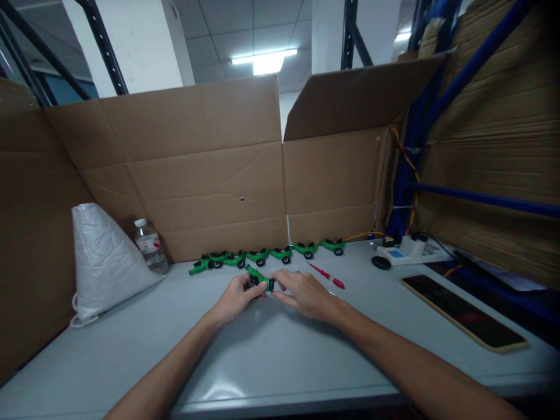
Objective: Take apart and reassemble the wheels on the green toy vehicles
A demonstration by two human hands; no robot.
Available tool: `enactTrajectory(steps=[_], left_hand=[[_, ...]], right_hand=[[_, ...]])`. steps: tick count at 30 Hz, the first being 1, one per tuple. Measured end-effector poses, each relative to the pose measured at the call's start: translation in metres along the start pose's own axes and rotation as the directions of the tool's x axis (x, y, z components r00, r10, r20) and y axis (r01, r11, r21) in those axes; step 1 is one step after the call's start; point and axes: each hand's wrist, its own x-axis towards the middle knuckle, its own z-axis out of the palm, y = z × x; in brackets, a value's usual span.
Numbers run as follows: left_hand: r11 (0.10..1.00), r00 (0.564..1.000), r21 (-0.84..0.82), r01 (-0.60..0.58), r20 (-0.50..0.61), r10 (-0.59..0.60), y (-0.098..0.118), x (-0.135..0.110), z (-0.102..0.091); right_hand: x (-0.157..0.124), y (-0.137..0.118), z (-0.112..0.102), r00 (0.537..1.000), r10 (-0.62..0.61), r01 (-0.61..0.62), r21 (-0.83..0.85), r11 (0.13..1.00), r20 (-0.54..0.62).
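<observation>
My left hand (238, 297) pinches a small green toy vehicle (261, 280) with black wheels between thumb and fingers, just above the table. At the toy's right end, the thumb and fingers of my right hand (304, 291) close around its black wheel. The fingertips partly cover the toy. Behind my hands, several similar green toy vehicles (280, 254) stand in a row along the cardboard. A red screwdriver (328, 275) lies beyond my right hand, its thin shaft pointing away to the left. Part of a thin metallic thing (332, 293) shows beside my right wrist.
A silvery white bag (109, 262) and a water bottle (150, 248) stand at the left on the grey table (245, 361). To the right are a phone (464, 312), a black ring (381, 263) and a white power strip (413, 252) with cables. Cardboard walls (196, 192) enclose the table.
</observation>
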Motion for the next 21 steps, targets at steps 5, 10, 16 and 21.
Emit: enactTrajectory(steps=[5, 10, 16, 21], left_hand=[[1.0, 0.998, -0.017, 0.012, 0.055, -0.012, -0.009, 0.001, 0.001], [1.0, 0.997, 0.0, -0.015, 0.07, 0.015, -0.005, 0.0, -0.001], [0.998, 0.995, -0.04, -0.041, 0.094, 0.045, 0.005, -0.002, 0.002], [0.998, 0.996, -0.019, -0.057, 0.067, 0.058, 0.002, 0.0, 0.003]], right_hand=[[0.0, -0.001, 0.0, 1.0, -0.011, 0.011, -0.087, 0.996, 0.006], [0.005, -0.007, 0.007, 0.979, 0.199, -0.201, 0.289, 0.936, 0.038], [0.011, -0.003, 0.013, 0.775, 0.25, -0.626, 0.758, 0.185, 0.58], [0.01, -0.005, 0.017, 0.848, 0.361, -0.525, 0.704, 0.478, 0.388]])
